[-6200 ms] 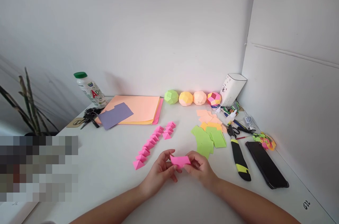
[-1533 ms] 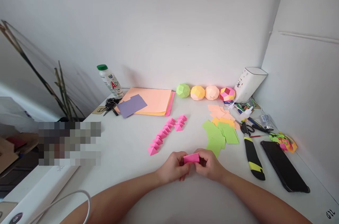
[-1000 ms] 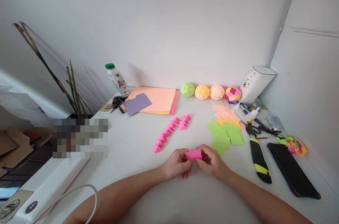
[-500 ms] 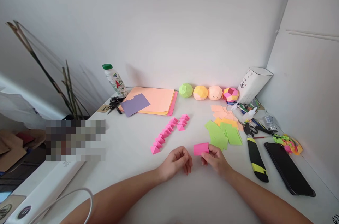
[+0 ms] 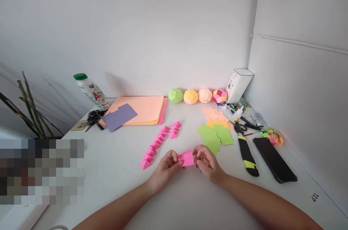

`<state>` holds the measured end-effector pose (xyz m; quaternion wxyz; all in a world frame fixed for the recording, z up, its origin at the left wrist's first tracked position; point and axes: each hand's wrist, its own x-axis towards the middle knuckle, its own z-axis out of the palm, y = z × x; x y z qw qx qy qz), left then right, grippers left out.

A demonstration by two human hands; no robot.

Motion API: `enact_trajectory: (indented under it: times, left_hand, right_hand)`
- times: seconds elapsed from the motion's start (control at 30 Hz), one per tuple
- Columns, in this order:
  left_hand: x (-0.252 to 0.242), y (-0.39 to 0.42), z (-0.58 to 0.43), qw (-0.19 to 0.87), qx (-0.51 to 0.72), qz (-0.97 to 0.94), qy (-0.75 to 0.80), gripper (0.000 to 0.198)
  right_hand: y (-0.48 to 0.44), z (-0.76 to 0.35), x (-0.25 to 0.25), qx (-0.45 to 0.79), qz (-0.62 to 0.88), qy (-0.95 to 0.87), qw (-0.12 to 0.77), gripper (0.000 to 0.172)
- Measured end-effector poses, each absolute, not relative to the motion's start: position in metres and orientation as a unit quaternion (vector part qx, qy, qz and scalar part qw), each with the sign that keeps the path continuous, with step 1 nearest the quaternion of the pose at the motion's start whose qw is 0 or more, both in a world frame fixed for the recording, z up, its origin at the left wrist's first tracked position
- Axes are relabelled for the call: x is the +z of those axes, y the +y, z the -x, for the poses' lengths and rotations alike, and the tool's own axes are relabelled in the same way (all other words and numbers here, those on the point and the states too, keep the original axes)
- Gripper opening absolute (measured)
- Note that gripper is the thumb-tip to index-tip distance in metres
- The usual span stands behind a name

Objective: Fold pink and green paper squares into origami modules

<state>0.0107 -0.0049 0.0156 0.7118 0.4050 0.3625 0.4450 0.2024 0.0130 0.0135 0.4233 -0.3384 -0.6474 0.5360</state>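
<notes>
A small creased piece of pink paper (image 5: 187, 158) is pinched in my left hand (image 5: 168, 166), thumb in front and fingers behind at its left end. At the paper's right end is my right hand (image 5: 208, 163), fingers bent and apart, holding nothing that I can see. Whether its fingertips touch the edge I cannot tell. Beyond my left hand, folded pink paper pieces (image 5: 155, 144) stand in a slanting row, with a shorter row (image 5: 174, 129) at its far end. Green paper pieces (image 5: 210, 137) lie beyond my right hand.
Folded paper balls (image 5: 190, 97) line the wall. Large coloured sheets (image 5: 144, 108) carry a purple sheet (image 5: 121, 115) at the back left, by a bottle (image 5: 94, 92) and keys (image 5: 94, 119). Scissors (image 5: 241, 127), a black-and-yellow cutter (image 5: 248, 155) and a phone (image 5: 274, 159) lie on the right.
The pink paper has passed from my right hand to my left, which has closed on it. My right hand has let go and its fingers have parted. The view has turned rightward.
</notes>
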Motion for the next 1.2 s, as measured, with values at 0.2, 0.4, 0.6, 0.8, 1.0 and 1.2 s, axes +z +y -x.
enact_trajectory:
  times: [0.2,0.4,0.6,0.8,1.0,1.2]
  left_hand:
    - [0.017,-0.003,-0.007,0.713,0.414,-0.437,0.36,0.023]
    - [0.021,-0.007,-0.007,0.627,0.364,-0.558,0.402,0.023]
    - [0.025,-0.006,-0.006,0.655,0.356,-0.551,0.374,0.028]
    - [0.019,-0.006,-0.008,0.717,0.364,-0.499,0.323,0.019]
    - [0.018,-0.009,-0.008,0.694,0.382,-0.491,0.364,0.022]
    - [0.02,-0.014,-0.008,0.689,0.367,-0.521,0.346,0.019]
  right_hand:
    - [0.015,-0.201,0.011,0.454,0.331,-0.735,0.379,0.013]
    - [0.019,-0.2,0.013,0.467,0.334,-0.719,0.392,0.023]
    - [0.017,-0.199,0.016,0.496,0.363,-0.717,0.328,0.024]
    - [0.019,-0.199,0.013,0.508,0.375,-0.718,0.293,0.021]
    - [0.019,-0.201,0.011,0.503,0.369,-0.726,0.29,0.021]
    - [0.019,-0.202,0.01,0.519,0.359,-0.717,0.295,0.02]
